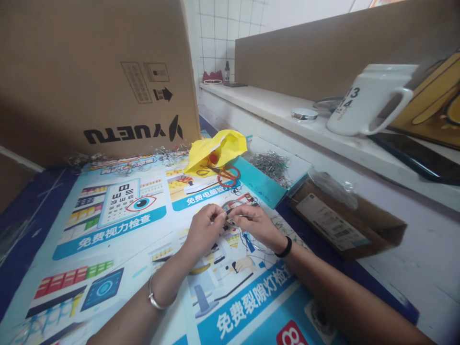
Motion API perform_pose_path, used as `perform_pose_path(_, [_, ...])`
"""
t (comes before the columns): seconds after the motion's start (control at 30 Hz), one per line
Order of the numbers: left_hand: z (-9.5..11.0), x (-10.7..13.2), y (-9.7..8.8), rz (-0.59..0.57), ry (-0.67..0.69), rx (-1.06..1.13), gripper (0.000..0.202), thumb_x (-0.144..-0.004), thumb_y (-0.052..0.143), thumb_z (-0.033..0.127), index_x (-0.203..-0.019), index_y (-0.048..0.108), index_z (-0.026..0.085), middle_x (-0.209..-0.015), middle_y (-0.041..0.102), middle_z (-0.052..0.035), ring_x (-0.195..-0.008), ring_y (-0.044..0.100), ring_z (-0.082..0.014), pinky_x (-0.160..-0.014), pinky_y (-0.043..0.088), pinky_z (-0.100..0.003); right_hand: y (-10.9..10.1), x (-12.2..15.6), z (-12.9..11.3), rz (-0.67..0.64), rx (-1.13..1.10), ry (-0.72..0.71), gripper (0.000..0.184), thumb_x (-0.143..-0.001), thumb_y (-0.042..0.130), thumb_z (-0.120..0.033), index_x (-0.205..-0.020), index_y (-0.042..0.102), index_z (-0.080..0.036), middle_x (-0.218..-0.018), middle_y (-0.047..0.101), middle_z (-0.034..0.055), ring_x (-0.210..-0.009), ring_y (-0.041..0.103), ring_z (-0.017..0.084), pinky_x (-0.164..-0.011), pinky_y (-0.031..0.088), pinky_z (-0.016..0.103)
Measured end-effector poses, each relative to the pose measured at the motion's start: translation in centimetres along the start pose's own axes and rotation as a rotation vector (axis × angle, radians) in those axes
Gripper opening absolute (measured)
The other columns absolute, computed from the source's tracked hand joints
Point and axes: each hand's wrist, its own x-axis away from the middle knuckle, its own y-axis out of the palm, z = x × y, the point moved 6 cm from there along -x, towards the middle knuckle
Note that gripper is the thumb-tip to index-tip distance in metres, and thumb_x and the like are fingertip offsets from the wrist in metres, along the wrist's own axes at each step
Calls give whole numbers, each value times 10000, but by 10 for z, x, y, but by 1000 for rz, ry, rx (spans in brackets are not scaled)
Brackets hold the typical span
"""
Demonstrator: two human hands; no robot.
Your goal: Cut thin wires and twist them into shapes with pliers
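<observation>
1. On my feed the left hand (203, 226) and the right hand (254, 223) meet low over the middle of the table; their fingertips almost touch.
2. Between them is the small silvery metal piece (231, 222); the left hand's fingers are curled in, thumb and forefinger pinching its left end; the right hand's fingers are drawn in the same way, pinching its right end; the piece is too small for me to tell its exact shape.
3. The piece is held just above the glossy blue-and-white printed poster (108, 225) that covers the tabletop.
4. A thin silver bangle (155, 296) circles the left wrist; a black band (286, 248) circles the right wrist.
5. Beyond the hands, red-handled scissors (228, 175) lie on the poster, touching the edge of a crumpled yellow plastic bag (215, 147).
6. Right of the bag, a heap of loose silvery wire bits (271, 165) lies in a shallow teal-edged tray (260, 184).
7. A flat brown cardboard parcel with a white label (345, 221) lies near the right forearm, on its outer side.
8. A large brown cardboard box (97, 72) stands at the back left; a white ceramic mug (370, 98) sits on the white ledge (266, 103) at the right.
</observation>
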Motion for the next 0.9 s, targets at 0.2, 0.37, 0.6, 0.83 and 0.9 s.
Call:
perform_pose_path(0.2, [1,0,-5,40,37,-47,137,-777,463,222,-652,506,185,-667,538,18,-649,492,-126,-623,385,-238,0,1,11,-1,-154,105,341,-849,461,-413,-805,658,-138,-584,512,-16,-485,432,78,-459,322,203])
perform_pose_path(0.37, [5,0,-7,53,86,-82,130,-781,467,218,-660,500,187,-671,536,18,-651,490,-126,-627,380,-240,1,1,12,-24,-251,114,475,-874,388,-503,-819,670,-126,-584,523,-2,-475,433,78,-461,317,214])
perform_pose_path(0.6, [5,-1,-7,52,83,-104,117,-771,465,199,-660,501,187,-673,541,22,-653,495,-124,-627,377,-237,0,1,12,-4,-233,108,504,-858,399,-532,-810,680,-117,-562,530,6,-471,444,87,-451,326,220])
perform_pose_path(0.83, [4,-1,-6,48,78,-104,118,-771,464,199,-658,497,186,-671,538,23,-653,490,-121,-627,372,-233,1,0,16,-11,-246,115,488,-857,408,-526,-808,680,-124,-562,542,10,-467,449,86,-443,323,217])
perform_pose_path(0.9, [3,-1,-6,47,79,-105,122,-775,463,205,-660,497,186,-671,538,22,-655,492,-122,-631,373,-234,1,0,16,-13,-240,113,489,-861,403,-522,-814,681,-122,-565,547,11,-469,451,86,-445,325,217])
